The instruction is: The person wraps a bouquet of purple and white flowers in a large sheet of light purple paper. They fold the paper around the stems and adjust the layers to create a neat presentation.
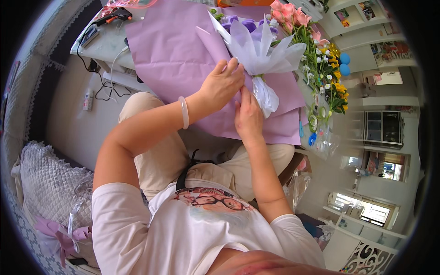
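A bouquet of purple flowers point(249, 24) in white translucent wrap point(251, 48) lies on purple wrapping paper point(172, 51), its white-wrapped handle point(264, 98) pointing towards me. A green tie point(258, 76) circles the neck. Left of the bouquet a part of the paper point(211, 43) is folded up. My left hand point(223, 84), below a pale bangle, pinches this fold at its lower end. Just below, my right hand point(249, 115) grips the same fold beside the handle, its fingertips close to the left ones. The paper partly hides the fingertips.
A hot glue gun point(115, 15) lies at the table's far left, its cord hanging down. Pink tulips point(288, 15), white and yellow flowers point(338, 92) line the right side. Tape rolls point(312, 122) and blue-handled scissors point(301, 129) sit near the right edge. The paper overhangs my lap.
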Demonstrator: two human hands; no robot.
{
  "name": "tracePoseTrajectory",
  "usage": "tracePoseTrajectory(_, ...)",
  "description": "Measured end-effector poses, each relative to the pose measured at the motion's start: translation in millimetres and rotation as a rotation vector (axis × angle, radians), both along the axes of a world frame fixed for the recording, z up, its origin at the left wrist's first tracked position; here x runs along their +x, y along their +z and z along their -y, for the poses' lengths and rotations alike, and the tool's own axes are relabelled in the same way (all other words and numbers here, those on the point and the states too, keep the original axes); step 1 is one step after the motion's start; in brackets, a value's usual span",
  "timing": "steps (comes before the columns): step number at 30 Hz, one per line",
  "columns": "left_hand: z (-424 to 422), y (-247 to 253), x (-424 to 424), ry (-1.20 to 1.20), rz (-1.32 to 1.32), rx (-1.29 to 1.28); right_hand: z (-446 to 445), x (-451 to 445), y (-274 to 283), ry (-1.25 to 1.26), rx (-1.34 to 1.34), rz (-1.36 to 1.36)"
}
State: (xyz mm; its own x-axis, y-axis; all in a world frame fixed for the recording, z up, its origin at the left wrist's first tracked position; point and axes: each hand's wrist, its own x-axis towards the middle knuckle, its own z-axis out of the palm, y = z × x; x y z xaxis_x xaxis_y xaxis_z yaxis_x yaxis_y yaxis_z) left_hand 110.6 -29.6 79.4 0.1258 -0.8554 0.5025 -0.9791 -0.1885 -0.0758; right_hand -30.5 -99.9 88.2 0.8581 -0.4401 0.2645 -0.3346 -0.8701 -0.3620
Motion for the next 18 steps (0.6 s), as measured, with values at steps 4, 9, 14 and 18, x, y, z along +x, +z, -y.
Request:
tracePoseTrajectory(4, 3.2, -9.3, -5.9, -0.111, -0.117, 0.048, -0.9, -5.7, -9.3, -0.004, 0.050, 0.137)
tracePoseTrajectory(9, 1.3, -20.6, 7.1, -0.156, -0.099, 0.039, 33.2, -21.4, 40.1, -0.140, -0.092, 0.247)
tracePoseTrajectory(14, 4.7, -14.8, 2.5, -0.224, -0.138, 0.033, 109.1, -14.0, -9.8, -0.318, 0.175, -0.001)
tracePoseTrajectory(18, 3.5, -14.6, 2.0, -0.235, -0.167, 0.079, 106.2, -0.2, -9.0, -0.179, 0.863, -0.056)
